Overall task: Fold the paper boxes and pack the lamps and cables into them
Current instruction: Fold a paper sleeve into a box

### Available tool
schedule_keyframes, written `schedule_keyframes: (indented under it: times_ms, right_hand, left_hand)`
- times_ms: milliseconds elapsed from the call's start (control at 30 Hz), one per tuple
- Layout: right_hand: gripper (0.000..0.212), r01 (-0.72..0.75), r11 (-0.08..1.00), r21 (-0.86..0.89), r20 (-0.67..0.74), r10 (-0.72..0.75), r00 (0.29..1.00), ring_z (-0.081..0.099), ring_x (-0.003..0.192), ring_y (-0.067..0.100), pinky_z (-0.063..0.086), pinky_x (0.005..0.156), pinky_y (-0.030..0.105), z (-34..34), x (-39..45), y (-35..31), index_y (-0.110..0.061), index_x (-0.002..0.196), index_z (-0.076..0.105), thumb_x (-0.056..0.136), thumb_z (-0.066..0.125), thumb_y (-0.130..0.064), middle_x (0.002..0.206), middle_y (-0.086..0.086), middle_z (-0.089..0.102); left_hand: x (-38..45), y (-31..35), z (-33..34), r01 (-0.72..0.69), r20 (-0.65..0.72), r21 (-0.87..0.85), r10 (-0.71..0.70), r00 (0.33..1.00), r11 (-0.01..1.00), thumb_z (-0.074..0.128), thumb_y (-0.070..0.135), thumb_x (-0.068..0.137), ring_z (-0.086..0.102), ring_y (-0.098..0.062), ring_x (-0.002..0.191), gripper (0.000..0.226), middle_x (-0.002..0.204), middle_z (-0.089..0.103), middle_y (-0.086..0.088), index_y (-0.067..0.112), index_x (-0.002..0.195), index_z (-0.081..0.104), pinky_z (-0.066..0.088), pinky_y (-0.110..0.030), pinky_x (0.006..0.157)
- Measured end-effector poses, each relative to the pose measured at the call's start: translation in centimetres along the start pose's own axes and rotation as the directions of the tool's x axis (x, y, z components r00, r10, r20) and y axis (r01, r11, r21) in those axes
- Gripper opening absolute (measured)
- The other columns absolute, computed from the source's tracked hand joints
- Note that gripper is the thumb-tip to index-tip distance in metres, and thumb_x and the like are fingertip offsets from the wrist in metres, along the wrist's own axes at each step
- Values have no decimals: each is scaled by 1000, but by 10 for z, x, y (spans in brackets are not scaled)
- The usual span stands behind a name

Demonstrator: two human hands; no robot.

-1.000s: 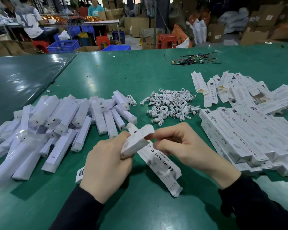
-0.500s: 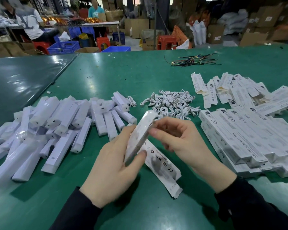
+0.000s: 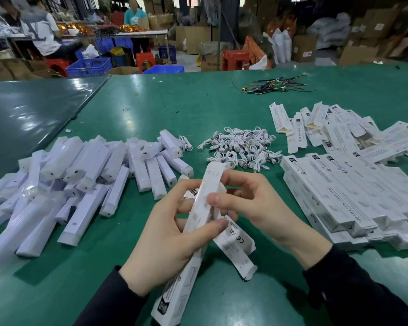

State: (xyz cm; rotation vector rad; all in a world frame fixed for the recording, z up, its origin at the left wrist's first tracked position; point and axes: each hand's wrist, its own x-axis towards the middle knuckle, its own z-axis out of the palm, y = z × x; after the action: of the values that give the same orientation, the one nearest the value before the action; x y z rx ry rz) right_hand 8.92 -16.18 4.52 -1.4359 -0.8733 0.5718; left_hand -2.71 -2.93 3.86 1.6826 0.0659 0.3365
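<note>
Both hands work one paper box (image 3: 199,222) above the table: our left hand (image 3: 172,245) grips its middle, our right hand (image 3: 250,208) pinches the top end. We judge it's the folding step; next, close that flap squarely.

I held a long white paper box (image 3: 199,222) up over the green table (image 3: 198,109), tilted with its far end pointing away from me. My left hand (image 3: 167,243) gripped its middle, thumb across the face. My right hand (image 3: 250,203) pinched its upper part. Beneath it lay a flat box (image 3: 236,250) on the table. Wrapped lamps (image 3: 80,175) were heaped on my left, white cables (image 3: 243,147) lay ahead, and stacked flat boxes (image 3: 344,191) sat on my right. Dark wires (image 3: 273,84) lay farther off.
</note>
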Motion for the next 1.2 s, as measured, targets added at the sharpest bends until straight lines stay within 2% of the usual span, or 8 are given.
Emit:
schedule_keyframes:
  times_ms: [133,400,533,733,800,867,1000,1200]
  right_hand:
    - [29,-66,997,-38,23,67,997,52,63,15,41,53,19,-2,0,1,-2,95,72,77,73,-25,84,25,67]
    - [14,-2,997,72,-148,13,989,58,59,14,45,50,24,1,2,4,-19,87,71,75,78,-16,87,-1,71]
    - [8,3,1000,16,-130,-1,992,57,62,13,45,51,24,5,1,4,-22,85,75,77,76,-22,85,-3,71]
    - [6,-72,997,-20,-116,69,991,57,64,11,46,52,24,6,1,6,-19,85,74,87,71,-14,79,-2,66]
    - [10,-80,997,-15,-114,77,990,57,64,12,46,53,23,5,2,4,-22,83,75,88,71,-15,76,-3,65]
    - [11,-98,995,0,-116,97,988,57,63,14,46,53,23,4,2,3,-24,81,76,87,72,-16,75,-3,64]
    - [10,-120,993,19,-133,122,984,58,61,12,46,54,23,3,3,4,-22,79,76,86,73,-15,71,-3,66]
    - [9,-123,991,61,-151,131,980,59,57,12,47,52,23,5,2,3,-15,79,77,86,72,-10,73,0,71]
  left_hand:
    - [-2,-2,4,10,11,-17,-10,1000,1000,75,19,75,66,-8,57,37,81,76,-1,37,105,62,47,-16,50]
    - [4,0,0,6,-49,-145,-13,999,989,63,23,82,67,-12,76,35,87,73,-7,26,116,62,52,-17,69]
    - [3,2,3,-10,-29,-185,5,1000,983,62,18,88,58,-3,53,27,58,64,6,8,112,56,46,-11,56]
    - [5,-2,4,42,-36,-196,-50,998,980,62,27,88,59,-8,58,23,65,66,4,15,108,60,47,-14,58]
    - [11,-6,4,113,-72,-199,-129,989,973,58,24,96,65,-13,62,11,71,70,-3,25,94,68,52,-23,60]
    - [14,-8,1,212,-106,-219,-240,965,952,51,20,96,61,-15,55,32,67,64,-7,29,73,70,49,-30,53]
    - [6,-5,-2,210,-11,-312,-224,974,927,57,36,84,53,-12,49,27,70,58,-6,14,98,63,43,-18,45]
    - [4,-2,-2,244,-14,-446,-279,960,861,65,29,78,52,-17,52,26,69,60,-11,10,95,59,44,-23,44]
